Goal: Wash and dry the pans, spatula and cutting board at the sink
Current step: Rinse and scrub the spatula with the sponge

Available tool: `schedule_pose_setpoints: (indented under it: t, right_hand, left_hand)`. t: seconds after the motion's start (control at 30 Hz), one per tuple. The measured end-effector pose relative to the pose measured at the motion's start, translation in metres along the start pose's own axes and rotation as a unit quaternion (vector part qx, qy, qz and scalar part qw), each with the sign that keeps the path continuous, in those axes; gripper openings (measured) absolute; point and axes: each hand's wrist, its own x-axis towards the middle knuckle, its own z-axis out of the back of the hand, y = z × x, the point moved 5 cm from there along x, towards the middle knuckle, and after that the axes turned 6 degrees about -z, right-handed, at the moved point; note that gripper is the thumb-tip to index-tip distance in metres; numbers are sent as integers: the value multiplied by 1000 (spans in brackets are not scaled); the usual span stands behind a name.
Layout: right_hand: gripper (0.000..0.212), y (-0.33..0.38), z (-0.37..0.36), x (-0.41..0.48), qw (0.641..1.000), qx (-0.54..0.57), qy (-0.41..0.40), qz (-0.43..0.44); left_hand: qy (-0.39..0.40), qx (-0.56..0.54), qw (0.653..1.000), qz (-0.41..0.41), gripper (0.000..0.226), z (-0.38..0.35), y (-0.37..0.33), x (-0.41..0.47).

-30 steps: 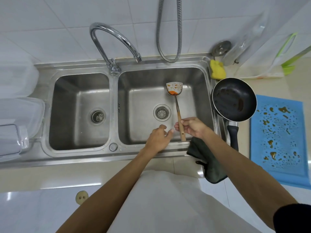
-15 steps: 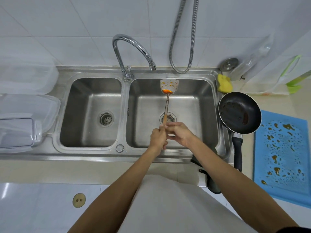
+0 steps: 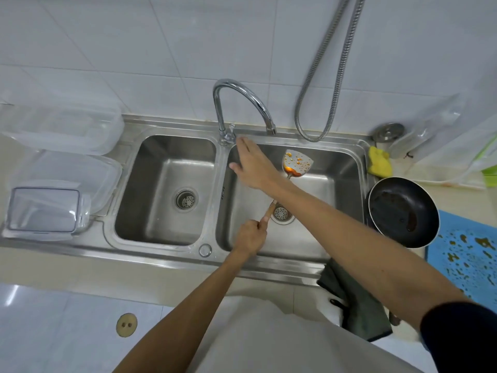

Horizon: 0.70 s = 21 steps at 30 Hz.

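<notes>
The left hand point(image 3: 250, 236) is curled round the wooden handle of the sauce-spotted spatula point(image 3: 297, 163), holding it over the right basin of the sink point(image 3: 347, 162). The right hand point(image 3: 252, 165), fingers straight, stretches just beside the tap point(image 3: 228, 135). The dirty pan point(image 3: 403, 211) sits on the surface nearby.

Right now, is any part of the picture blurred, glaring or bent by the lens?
Head view: the wide lens curves the sink rim; the right hand by the tap looks slightly motion-blurred; glare lies on the floor, lower left; the spatula and pan look sharp.
</notes>
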Motion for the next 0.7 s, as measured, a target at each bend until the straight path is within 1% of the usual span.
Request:
schedule_pose_setpoints:
  t: [0.07, 0.17, 0.27, 0.33, 0.47, 0.57, 0.63, 0.7]
  right_hand:
    - [76, 10, -4, 32, 998, -54, 6, 16]
    - [82, 13, -12, 68, 993, -108, 45, -10]
    - [82, 7, -21, 87, 987, -135, 79, -35]
    - [78, 2, -29, 92, 985, -140, 92, -47]
    - [72, -1, -40, 92, 983, -151, 81, -66]
    - [71, 2, -42, 88, 983, -152, 74, -68]
    - [73, 3, -44, 87, 982, -158, 72, -69]
    - [77, 6, -47, 85, 981, -165, 71, -70]
  left_hand:
    - [3, -17, 1000, -1, 56, 6, -3, -1]
    - [3, -46, 999, 6, 50, 13, -7, 2]
    - [16, -88, 995, 30, 44, 19, -11, 5]
    - [27, -108, 993, 30, 43, 22, -14, 8]
    - [42, -150, 988, -13, 41, 25, -17, 12]
    - [54, -182, 982, -12, 34, 25, -22, 11]
    - [59, -203, 977, -6, 34, 26, -29, 10]
    - [58, -199, 978, -11, 35, 29, -36, 10]
